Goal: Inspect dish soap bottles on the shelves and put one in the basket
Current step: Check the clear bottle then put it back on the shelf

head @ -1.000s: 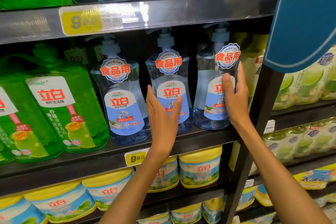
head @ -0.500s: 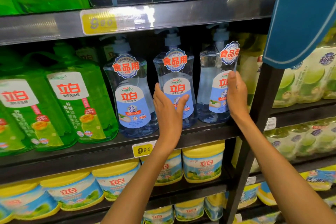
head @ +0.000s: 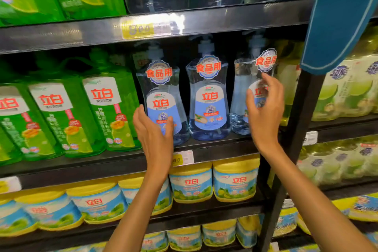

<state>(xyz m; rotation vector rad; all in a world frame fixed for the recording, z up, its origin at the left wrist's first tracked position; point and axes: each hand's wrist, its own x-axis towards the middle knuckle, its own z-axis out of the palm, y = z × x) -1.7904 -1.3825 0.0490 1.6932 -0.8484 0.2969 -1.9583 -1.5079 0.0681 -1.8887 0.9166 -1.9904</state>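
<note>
Three clear blue dish soap pump bottles stand in a row on the middle shelf [head: 221, 147]. My left hand [head: 155, 135] is open with straight fingers in front of the lower part of the left bottle [head: 161, 92]; contact is unclear. The middle bottle [head: 208, 104] stands free between my hands. My right hand [head: 266, 108] is at the label of the right bottle [head: 240, 92], fingers loosely curved and thumb spread, not closed round it. No basket is in view.
Green soap bottles [head: 102, 112] fill the shelf to the left. Yellow-lidded tubs [head: 192, 182] sit on the shelf below. A black shelf upright [head: 296, 129] stands right of my right hand, with yellow-green bottles [head: 337, 96] beyond. A blue panel [head: 343, 16] hangs at upper right.
My left hand has shifted from the middle bottle to the left bottle. My right hand has lifted its flat fingers off the right bottle's label and spread them. The view has turned left.
</note>
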